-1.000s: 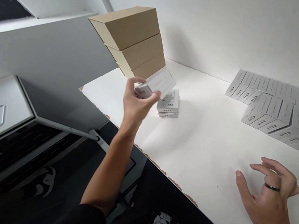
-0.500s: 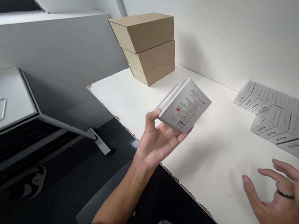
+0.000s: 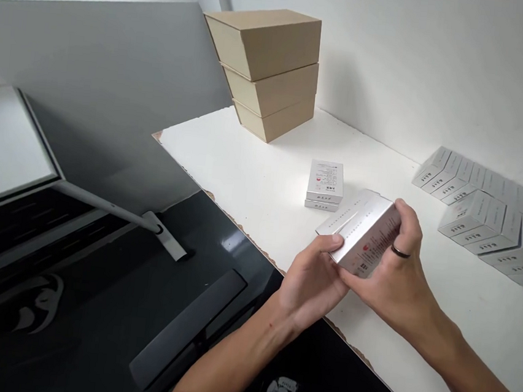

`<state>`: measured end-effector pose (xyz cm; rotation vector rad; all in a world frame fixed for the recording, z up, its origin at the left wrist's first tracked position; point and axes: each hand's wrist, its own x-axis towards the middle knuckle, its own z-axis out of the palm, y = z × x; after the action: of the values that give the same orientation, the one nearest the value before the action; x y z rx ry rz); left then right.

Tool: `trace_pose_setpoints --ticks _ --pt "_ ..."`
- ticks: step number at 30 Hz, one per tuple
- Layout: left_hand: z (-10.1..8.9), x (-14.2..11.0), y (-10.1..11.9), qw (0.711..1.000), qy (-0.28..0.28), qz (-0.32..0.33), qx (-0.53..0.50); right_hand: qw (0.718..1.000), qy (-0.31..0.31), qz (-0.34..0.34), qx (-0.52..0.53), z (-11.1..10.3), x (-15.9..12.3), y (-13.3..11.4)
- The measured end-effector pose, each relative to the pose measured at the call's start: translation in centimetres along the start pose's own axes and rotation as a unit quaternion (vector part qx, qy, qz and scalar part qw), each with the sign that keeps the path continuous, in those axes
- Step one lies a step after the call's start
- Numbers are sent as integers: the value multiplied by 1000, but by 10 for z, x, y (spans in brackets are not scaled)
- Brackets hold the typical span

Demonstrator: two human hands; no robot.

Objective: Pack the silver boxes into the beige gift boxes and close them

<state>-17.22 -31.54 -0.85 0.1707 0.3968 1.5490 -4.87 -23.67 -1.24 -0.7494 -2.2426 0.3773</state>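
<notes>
My left hand grips a pair of small silvery-white cartons from below, its thumb on the near end. On their right side, my right hand, with a dark ring, is closed around the same cartons. They are tilted just above the white table, pressed side by side with a seam between them. Printed text and a red mark show on the right-hand face. Just beyond them, two like cartons lie stacked flat on the table.
Tan boxes stand stacked at the back left corner. Rows of white cartons line the right side by the wall. A black chair armrest is left of the table's chipped edge. A white cabinet stands at far left.
My left hand has brought the cartons lower and to the right. My right hand, open and apart before, has closed on them. The flat stack now shows; the view shifted slightly.
</notes>
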Motion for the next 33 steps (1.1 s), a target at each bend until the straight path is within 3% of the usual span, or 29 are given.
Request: trace_pose_setpoints --ticks 3,7,11,15,21,26,29,33 --pt "-5 1 -7 998 -40 -42 -1 1000 1 8 -8 -3 -13 4" --pt "-11 5 -16 990 -79 -113 14 999 3 -30 -43 -19 -21 12" --pt "-16 2 -17 983 -48 -164 67 997 -24 -31 -65 -35 -24 23" --pt "-27 -17 -12 975 -25 -198 95 999 20 -8 -50 -39 -31 43" --pt "-82 -56 -7 950 -180 -243 81 998 7 -1 -64 -33 -46 77" --pt "-123 -73 -8 924 -223 -268 158 996 51 -37 -65 -29 -43 87" --pt "-130 -75 -9 901 -243 -277 231 997 47 -21 -62 -28 -37 85" --pt "-119 -69 6 875 -285 -261 290 995 77 -26 -64 -32 -26 75"
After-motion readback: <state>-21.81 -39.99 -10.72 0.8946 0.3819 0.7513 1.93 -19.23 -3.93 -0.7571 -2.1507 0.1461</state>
